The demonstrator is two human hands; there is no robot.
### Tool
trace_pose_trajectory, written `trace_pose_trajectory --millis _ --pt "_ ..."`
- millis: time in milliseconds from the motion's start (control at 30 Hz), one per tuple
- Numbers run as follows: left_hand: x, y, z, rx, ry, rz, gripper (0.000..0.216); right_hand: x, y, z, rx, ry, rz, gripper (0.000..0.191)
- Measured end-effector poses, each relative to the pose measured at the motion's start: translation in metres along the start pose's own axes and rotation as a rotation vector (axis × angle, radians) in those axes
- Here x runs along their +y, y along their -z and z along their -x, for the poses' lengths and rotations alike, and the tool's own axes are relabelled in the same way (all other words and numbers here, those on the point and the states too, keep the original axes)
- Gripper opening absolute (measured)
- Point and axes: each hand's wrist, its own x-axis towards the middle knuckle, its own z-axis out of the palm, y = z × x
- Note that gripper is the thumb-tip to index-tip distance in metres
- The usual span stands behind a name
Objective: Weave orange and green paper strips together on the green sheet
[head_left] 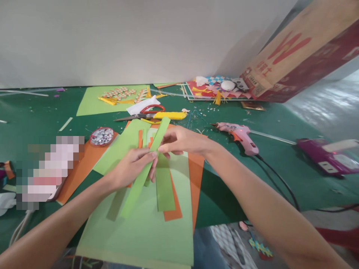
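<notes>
Both hands meet over a stack of green paper sheets [134, 235]. A long green paper strip [136, 190] slants between them. My left hand [137, 162] pinches the strip near its middle, thumb on top. On its far side my right hand [178, 141] is closed, its fingertips at the strip's edge. Below lie another green paper strip [165, 190] and an orange paper strip [174, 209]. Orange sheets [198, 175] stick out from under the green ones. Just beyond the hands are scissors [153, 109] with a red handle and a yellow utility knife [169, 116].
A pink glue gun [238, 134] with a black cord lies at right, near a purple power strip [328, 157]. At left are a round box of googly eyes [101, 136] and a blurred-out device [53, 172]. Woven crafts [120, 94] and a paper bag [291, 52] stand behind.
</notes>
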Motion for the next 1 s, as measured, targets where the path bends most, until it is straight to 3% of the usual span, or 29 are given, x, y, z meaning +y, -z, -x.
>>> trace_pose_trajectory --millis 200,400,733,900,1000 --pt "0.002 0.000 0.001 -0.040 -0.010 -0.035 0.037 0.009 -0.008 -0.005 -0.055 0.051 -0.024 0.012" --pt "0.001 0.000 0.001 -0.088 -0.035 0.063 0.034 0.008 -0.011 -0.006 0.000 0.101 -0.024 0.008" --pt "0.004 -0.001 0.001 -0.152 -0.035 0.102 0.041 0.007 0.011 -0.002 0.109 0.196 -0.086 0.010" --pt "0.005 -0.001 0.002 -0.180 -0.036 0.137 0.039 0.009 0.020 0.000 0.154 0.215 -0.093 0.025" --pt "0.003 -0.001 0.002 -0.191 -0.034 0.147 0.038 0.011 0.025 0.000 0.165 0.213 -0.085 0.023"
